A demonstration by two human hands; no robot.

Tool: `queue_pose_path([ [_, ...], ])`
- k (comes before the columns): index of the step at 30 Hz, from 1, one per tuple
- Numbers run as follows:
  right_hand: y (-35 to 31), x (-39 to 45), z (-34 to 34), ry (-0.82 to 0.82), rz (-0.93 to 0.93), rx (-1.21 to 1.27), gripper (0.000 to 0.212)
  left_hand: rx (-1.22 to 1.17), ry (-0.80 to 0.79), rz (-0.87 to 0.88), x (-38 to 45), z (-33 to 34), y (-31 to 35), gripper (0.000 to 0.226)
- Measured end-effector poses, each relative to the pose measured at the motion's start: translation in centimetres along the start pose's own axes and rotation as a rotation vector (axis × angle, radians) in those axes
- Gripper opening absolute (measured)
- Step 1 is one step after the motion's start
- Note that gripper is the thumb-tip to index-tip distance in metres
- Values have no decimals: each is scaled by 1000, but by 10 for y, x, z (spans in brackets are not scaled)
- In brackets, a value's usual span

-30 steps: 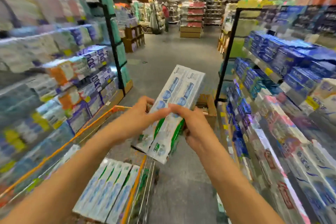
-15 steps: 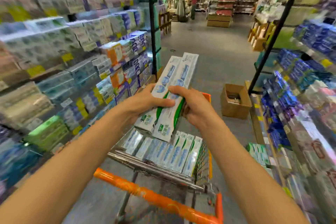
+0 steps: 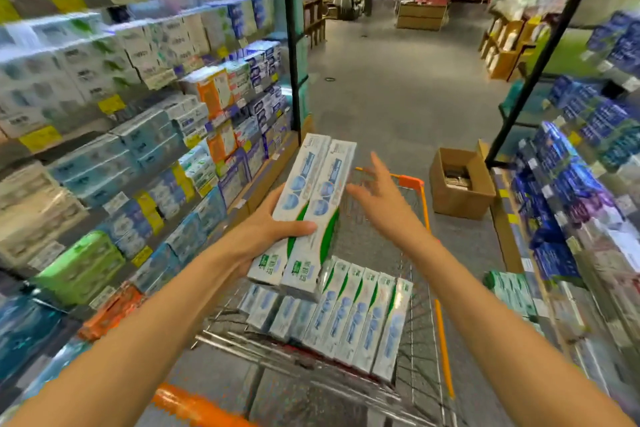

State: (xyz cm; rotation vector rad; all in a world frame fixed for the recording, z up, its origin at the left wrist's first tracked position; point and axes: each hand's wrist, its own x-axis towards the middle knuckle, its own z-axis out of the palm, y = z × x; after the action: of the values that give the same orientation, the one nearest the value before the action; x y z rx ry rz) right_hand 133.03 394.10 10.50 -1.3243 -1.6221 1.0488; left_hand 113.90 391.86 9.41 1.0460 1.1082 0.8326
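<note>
Your left hand (image 3: 266, 236) grips a pair of toothpaste boxes (image 3: 308, 211) side by side. The thumb lies across their fronts near the green stripes and the fingers curl underneath. The pair is tilted, its lower ends toward you and its upper ends pointing up the aisle. It hangs in the air above the near left part of the shopping cart (image 3: 410, 181).

Your right hand (image 3: 384, 201) is open with the fingers spread and straight, and it holds nothing. It hovers over the cart, just beside the right edge of the pair; whether a fingertip touches the box is not clear.

In the cart, below the held pair, a row of matching toothpaste boxes (image 3: 356, 315) lies flat, packed side by side. The orange cart handle (image 3: 194, 406) sits at the bottom edge between your forearms.

Stocked shelves (image 3: 104, 114) line your left, and blue packs (image 3: 571, 184) fill the rack on your right. An open cardboard box (image 3: 460, 184) stands on the floor just right of the cart.
</note>
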Motion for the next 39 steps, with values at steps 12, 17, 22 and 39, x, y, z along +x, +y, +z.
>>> queue_pose_path([
  [12,51,64,3,-479,-895,-1274,98,257,-343,-208,85,-33,-16,78],
  [17,81,60,1,-411,-813,-1175,98,218,-398,-269,105,-50,-28,64],
  [22,126,42,8,-151,-39,-884,68,234,-230,-334,124,-86,-59,82],
  [39,243,63,196,67,1053,-245,86,1,-14,-426,131,-126,-109,41],
])
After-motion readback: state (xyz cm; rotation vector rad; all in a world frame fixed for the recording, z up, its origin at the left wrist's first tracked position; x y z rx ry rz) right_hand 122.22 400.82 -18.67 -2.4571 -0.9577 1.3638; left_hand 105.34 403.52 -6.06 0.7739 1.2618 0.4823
